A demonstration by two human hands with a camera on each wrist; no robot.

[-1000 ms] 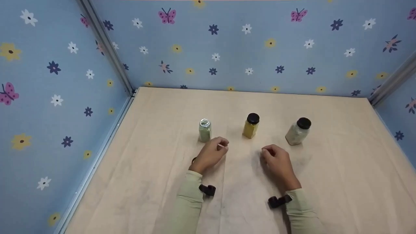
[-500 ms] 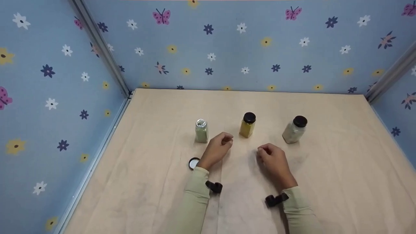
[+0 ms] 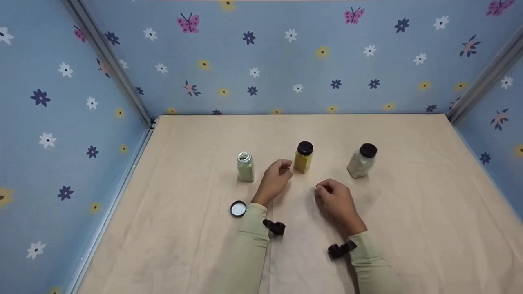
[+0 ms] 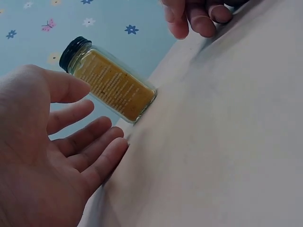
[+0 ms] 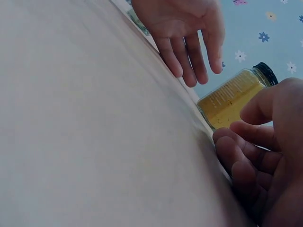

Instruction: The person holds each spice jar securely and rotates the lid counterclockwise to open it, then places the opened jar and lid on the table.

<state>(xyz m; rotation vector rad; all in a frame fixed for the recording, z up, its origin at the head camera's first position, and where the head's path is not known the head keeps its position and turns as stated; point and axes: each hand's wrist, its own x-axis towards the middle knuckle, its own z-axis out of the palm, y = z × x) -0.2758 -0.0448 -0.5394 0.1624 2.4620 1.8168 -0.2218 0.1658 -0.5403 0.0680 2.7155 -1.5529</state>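
A glass jar of yellow powder [image 3: 302,162] with a black lid stands upright in the middle of the table. My left hand [image 3: 274,179] is just left of it, fingers loosely bent and apart from the glass. In the left wrist view the yellow jar [image 4: 113,85] shows printed text beyond the fingertips. My right hand [image 3: 337,202] rests low over the table, nearer to me, its fingers loosely curled around nothing. To the left stands a lidless jar of green powder [image 3: 245,168]. Its likely match, a black lid [image 3: 238,208], lies with its white inside up beside the left sleeve.
A larger jar of pale powder [image 3: 362,161] with a black lid stands at the right. Cream cloth covers the table [image 3: 184,171]. Blue patterned walls [image 3: 269,61] close off the back and both sides.
My left hand has moved from beside the green jar rightward to the yellow jar, uncovering the black lid. The right hand keeps nearly the same pose. The head view has shifted slightly.
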